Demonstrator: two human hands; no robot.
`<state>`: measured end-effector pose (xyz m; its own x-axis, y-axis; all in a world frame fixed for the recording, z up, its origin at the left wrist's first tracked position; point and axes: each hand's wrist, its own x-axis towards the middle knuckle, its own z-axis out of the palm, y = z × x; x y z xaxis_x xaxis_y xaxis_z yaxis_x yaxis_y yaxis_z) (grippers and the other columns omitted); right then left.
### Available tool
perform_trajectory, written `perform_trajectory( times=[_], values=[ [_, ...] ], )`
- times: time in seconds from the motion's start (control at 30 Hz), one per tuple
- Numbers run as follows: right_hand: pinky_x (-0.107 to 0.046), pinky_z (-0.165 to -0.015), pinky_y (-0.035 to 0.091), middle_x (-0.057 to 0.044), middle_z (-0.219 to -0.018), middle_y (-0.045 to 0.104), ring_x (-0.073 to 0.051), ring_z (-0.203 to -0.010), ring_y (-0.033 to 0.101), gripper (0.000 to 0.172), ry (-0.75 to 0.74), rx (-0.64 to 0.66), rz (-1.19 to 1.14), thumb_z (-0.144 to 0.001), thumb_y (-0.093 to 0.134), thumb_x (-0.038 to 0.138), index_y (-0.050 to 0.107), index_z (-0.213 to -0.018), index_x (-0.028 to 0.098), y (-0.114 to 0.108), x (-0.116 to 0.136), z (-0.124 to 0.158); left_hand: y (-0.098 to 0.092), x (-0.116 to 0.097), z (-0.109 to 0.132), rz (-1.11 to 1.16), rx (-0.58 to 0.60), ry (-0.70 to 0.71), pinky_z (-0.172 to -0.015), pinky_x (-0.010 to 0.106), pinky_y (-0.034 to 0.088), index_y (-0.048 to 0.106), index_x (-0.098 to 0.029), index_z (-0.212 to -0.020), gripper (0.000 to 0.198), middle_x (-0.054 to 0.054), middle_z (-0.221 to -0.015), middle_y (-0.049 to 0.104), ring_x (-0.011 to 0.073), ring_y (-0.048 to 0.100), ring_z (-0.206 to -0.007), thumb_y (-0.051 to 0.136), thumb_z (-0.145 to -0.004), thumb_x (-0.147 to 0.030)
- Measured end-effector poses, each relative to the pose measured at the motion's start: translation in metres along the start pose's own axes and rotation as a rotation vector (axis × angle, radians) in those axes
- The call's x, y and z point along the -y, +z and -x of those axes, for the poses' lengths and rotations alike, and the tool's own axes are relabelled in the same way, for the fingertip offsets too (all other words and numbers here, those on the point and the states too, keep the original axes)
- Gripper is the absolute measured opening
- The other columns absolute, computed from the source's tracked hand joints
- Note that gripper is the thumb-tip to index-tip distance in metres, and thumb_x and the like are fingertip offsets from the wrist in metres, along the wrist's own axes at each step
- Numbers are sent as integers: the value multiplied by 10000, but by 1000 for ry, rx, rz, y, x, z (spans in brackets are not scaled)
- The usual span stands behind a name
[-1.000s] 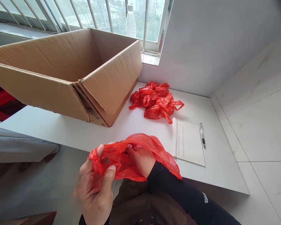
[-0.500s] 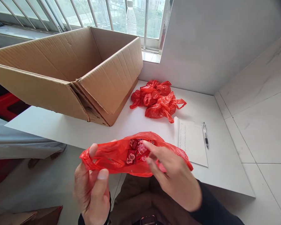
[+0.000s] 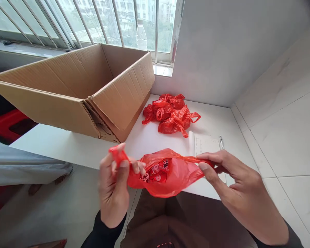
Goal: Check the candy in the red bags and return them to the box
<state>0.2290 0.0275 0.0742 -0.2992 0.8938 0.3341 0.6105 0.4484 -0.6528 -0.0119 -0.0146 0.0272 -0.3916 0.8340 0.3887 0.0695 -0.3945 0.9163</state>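
A thin red plastic bag (image 3: 186, 175) is stretched between my two hands above my lap, its mouth facing up. Several small wrapped candies (image 3: 157, 172) in red and pink wrappers lie inside it. My left hand (image 3: 116, 186) is closed around the bag's left handle, which loops over its fingers. At the other end, my right hand (image 3: 229, 175) pinches the bag's right handle between thumb and fingers. Beyond them on the white table (image 3: 212, 103), several knotted red bags (image 3: 172, 115) sit in a heap against the wall.
A big open cardboard box (image 3: 119, 100) stands on the table at the left. A notepad (image 3: 206, 144) and a pen (image 3: 221, 142) lie near my right hand, partly covered by it. A clear bottle (image 3: 141, 36) stands by the barred window.
My right hand has left the candies inside the bag and moved right to grip the right handle. The left hand has shifted slightly right and up. The view has tilted upward a little.
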Motion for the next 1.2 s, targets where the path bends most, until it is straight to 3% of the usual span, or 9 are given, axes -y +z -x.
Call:
perform_trajectory(
  times=[0.13,0.2,0.23,0.33,0.5,0.67,0.93,1.1,1.2],
  values=[
    [-258,-708,585,-17,-952,663,-125,-731,644,169,-239,65,-199,-968,557,191,668,-1071,266,18,29,-28,23,-16,-17,-264,459,-86,-632,288,530,563,-265,-1240,433,41,-931,644,164,623,-738,673,-824,-219],
    [-253,-776,587,-25,-1019,658,-122,-812,654,191,-317,133,-271,-967,553,176,657,-1110,248,27,36,-39,34,-18,-25,-307,638,-94,-675,308,507,609,-230,-1017,208,39,-935,629,175,596,-771,645,-813,-215],
    [-275,-839,581,-41,-1099,648,-135,-900,654,223,-332,147,-280,-971,545,187,643,-1163,243,30,37,-43,38,-17,-28,-302,671,-99,-655,304,483,598,-220,-891,42,22,-853,603,162,560,-722,590,-853,-235],
    [-400,-1011,509,-81,-1290,587,-195,-1134,581,379,-290,164,-232,-986,520,234,528,-1365,243,35,29,-50,41,-12,-35,-192,632,-168,-572,282,394,488,-216,-719,301,-19,-684,441,129,392,-594,405,-979,-345],
    [-343,-824,513,-23,-953,671,-170,-874,595,140,-90,248,-326,-966,578,315,668,-1032,231,35,2,-51,31,-7,-35,78,720,-561,-489,240,335,532,-236,-974,302,-56,-632,380,97,313,-508,414,-978,-514],
    [-293,-733,474,9,-826,638,-137,-749,562,128,-14,210,-405,-965,581,314,671,-928,230,28,3,-42,24,0,-44,206,673,-760,-524,260,438,475,-232,-1251,420,-29,-554,578,139,520,-465,407,-974,-540],
    [-366,-1022,426,-50,-1224,630,-196,-1159,560,329,-115,324,-435,-1018,456,347,534,-1328,270,45,-14,-43,24,-7,-44,1,780,-450,-700,268,496,700,-158,-836,130,30,-790,639,131,585,-720,645,-879,-268],
    [-281,-627,469,19,-721,578,-138,-617,526,415,77,616,-616,-1031,345,484,579,-1262,231,80,-36,-57,14,11,-26,-542,658,133,-686,245,515,666,-198,-1008,322,36,-914,684,136,634,-756,484,-834,2],
    [-265,-579,439,21,-715,562,-124,-581,461,380,46,773,-725,-976,479,514,630,-1168,223,96,-38,-58,6,26,-18,-626,547,397,-778,255,555,602,-213,-1220,366,88,-1097,690,164,689,-937,420,-942,-61]
  ],
)
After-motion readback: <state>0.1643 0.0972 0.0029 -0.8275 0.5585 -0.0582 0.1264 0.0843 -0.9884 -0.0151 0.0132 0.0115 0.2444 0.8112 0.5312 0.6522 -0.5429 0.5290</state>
